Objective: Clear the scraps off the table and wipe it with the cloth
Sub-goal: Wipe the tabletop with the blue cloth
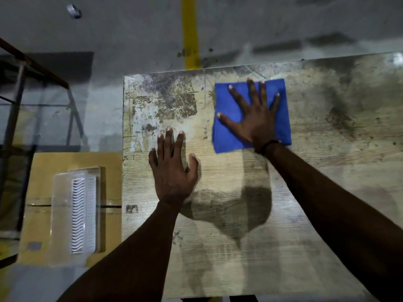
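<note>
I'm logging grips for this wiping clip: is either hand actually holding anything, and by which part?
Nothing is gripped. The right hand presses flat, fingers spread, on the middle of the blue cloth. The left hand lies open on the bare table.

The single head view looked steeply down from above the table point(305, 192), close over it, facing its far edge.

The counter point(305, 214) runs off the right and bottom edges of the frame. The right hand point(256, 118) hides the middle of the cloth point(231, 131). A small grey thing point(74, 11) at upper left is too blurred to identify.
</note>
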Demonstrator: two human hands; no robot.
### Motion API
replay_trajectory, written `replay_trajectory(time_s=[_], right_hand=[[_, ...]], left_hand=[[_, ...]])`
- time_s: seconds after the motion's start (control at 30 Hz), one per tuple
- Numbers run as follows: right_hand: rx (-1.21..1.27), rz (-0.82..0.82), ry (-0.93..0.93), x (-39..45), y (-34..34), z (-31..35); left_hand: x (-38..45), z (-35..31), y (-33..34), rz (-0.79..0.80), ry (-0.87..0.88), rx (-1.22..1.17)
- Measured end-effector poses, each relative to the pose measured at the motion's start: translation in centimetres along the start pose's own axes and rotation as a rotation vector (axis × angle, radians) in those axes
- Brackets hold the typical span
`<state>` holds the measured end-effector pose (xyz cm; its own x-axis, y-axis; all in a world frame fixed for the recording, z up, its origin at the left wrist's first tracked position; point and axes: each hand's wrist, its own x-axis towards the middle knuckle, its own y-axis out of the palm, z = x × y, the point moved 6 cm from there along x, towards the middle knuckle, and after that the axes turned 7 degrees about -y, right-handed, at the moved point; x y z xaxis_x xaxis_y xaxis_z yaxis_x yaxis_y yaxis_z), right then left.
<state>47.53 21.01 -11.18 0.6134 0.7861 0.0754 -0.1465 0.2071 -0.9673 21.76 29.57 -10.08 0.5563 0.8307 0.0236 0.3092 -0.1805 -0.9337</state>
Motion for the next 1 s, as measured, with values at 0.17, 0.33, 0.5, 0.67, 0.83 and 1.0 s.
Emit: replay_trajectory(time_s=[0.17,0.33,0.5,0.67,0.83,1.0], right_hand=[[-0.018,0.006,0.000,0.3,1.4,3.7],[-0.050,0.050,-0.125,-7.7,1.0,5.2],[-0.027,-0.038,0.070,-3.7,-0.5,-1.1],[-0.035,0.014,0.031,-3.0,0.7,2.4],[-0.055,0.060,-0.097,-10.6,0.2,2.9],[-0.029,-0.042,0.100,-7.4,-0.7,-0.9]], left_hand=[[-0.1,0.2,0.2,0.003,0.002,-0.003],[-0.1,0.1,0.0,-0.019,0.001,-0.002],[-0.1,0.0,-0.1,0.003,-0.005,-0.012],[-0.1,0.2,0.1,0.003,-0.007,-0.002],[0.0,0.1,0.0,0.000,-0.012,0.008],[0.0,0.2,0.2,0.017,-0.005,0.013]])
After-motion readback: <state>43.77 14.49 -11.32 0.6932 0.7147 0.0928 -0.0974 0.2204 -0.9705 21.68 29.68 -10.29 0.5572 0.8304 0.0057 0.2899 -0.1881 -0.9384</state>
